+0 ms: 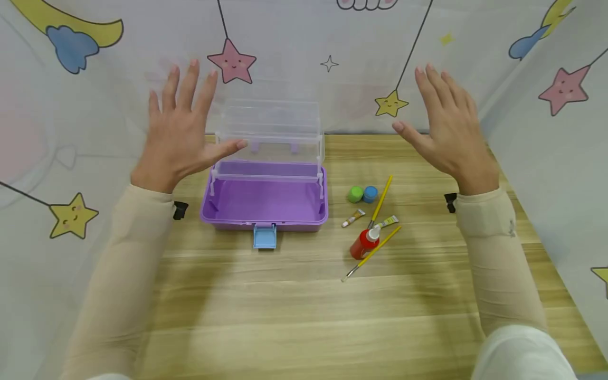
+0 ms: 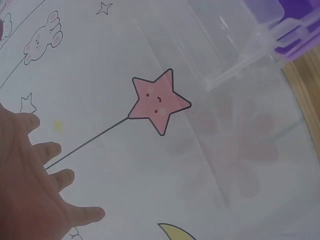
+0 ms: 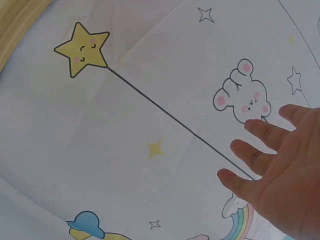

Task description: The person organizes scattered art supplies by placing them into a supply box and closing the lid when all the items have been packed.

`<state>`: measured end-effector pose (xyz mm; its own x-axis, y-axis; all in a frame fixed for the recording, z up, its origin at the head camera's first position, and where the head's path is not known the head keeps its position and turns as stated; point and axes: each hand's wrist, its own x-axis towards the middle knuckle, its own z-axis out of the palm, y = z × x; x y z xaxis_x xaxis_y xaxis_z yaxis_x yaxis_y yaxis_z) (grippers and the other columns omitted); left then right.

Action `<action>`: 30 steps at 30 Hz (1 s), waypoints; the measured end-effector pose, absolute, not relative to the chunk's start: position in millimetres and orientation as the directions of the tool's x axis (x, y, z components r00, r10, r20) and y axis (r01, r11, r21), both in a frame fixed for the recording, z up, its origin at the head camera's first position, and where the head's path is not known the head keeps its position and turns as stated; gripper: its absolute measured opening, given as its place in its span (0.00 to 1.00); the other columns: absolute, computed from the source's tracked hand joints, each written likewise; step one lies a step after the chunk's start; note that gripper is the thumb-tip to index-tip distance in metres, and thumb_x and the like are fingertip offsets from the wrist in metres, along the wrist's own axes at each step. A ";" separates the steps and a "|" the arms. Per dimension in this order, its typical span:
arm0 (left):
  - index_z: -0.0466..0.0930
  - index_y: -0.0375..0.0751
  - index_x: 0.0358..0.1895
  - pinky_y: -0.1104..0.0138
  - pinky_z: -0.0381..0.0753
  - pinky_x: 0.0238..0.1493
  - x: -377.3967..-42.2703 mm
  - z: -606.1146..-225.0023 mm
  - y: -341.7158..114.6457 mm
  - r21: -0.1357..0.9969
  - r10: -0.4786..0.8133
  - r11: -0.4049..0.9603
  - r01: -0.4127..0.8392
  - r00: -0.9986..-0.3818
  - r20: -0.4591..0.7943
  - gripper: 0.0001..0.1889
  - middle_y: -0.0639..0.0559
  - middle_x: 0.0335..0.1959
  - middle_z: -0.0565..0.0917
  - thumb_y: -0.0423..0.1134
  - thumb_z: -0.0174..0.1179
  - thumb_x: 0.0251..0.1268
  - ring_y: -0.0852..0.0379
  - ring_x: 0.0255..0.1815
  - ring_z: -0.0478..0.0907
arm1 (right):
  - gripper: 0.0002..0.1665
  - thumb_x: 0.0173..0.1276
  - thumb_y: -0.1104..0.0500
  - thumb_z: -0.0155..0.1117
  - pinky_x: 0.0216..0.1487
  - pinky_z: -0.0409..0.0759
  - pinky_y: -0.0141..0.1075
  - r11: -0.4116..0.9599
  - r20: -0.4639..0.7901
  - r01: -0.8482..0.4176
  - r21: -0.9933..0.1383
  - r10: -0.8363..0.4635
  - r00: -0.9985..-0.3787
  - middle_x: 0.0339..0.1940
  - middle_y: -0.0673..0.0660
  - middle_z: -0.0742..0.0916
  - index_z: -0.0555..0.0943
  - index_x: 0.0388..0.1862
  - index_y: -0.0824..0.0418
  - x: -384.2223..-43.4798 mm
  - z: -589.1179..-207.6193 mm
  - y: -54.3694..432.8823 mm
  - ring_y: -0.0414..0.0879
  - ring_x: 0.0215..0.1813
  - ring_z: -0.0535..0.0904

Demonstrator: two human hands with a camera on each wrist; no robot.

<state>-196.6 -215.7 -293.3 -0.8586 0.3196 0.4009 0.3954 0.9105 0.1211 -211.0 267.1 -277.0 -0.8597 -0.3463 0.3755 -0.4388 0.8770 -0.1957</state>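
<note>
Both hands are raised with fingers spread and nothing in them. The left hand is up at the left, its thumb overlapping the clear lid of a purple storage box in the head view. That box stands with its lid up and a blue latch hanging at the front. On the right, the right hand hovers beyond a group of paint supplies: a green paint pot, a blue paint pot, a red bottle with a white nozzle, two yellow-handled paintbrushes and two small paint tubes.
Everything stands on a wood-grain table. A white curtain printed with stars and moons hangs behind it and along both sides. Dark straps show at the wrists.
</note>
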 end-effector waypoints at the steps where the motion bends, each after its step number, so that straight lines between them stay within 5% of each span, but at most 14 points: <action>1: 0.39 0.54 0.89 0.24 0.38 0.75 -195.9 -295.7 -216.0 0.126 0.316 0.913 0.388 -0.869 0.382 0.63 0.50 0.89 0.35 0.86 0.49 0.58 0.37 0.88 0.32 | 0.54 0.78 0.25 0.48 0.84 0.41 0.60 0.876 0.377 -0.440 -0.198 -0.346 -0.859 0.90 0.53 0.52 0.46 0.91 0.47 -209.9 -277.5 267.3 0.57 0.89 0.43; 6: 0.35 0.54 0.89 0.23 0.39 0.75 -190.3 -311.7 -217.3 0.140 0.301 0.925 0.354 -0.905 0.301 0.62 0.50 0.89 0.32 0.78 0.58 0.62 0.37 0.88 0.30 | 0.54 0.78 0.25 0.48 0.85 0.41 0.60 0.874 0.374 -0.437 -0.211 -0.341 -0.863 0.90 0.53 0.53 0.46 0.91 0.48 -204.1 -280.8 269.5 0.57 0.89 0.44; 30: 0.37 0.53 0.89 0.21 0.42 0.73 -162.9 -389.6 -224.8 0.247 0.301 0.905 0.345 -0.932 0.201 0.63 0.47 0.89 0.35 0.79 0.58 0.61 0.35 0.88 0.33 | 0.52 0.78 0.27 0.50 0.83 0.47 0.63 0.852 0.392 -0.467 -0.238 -0.355 -0.849 0.89 0.55 0.58 0.51 0.90 0.51 -176.7 -307.8 278.7 0.61 0.87 0.50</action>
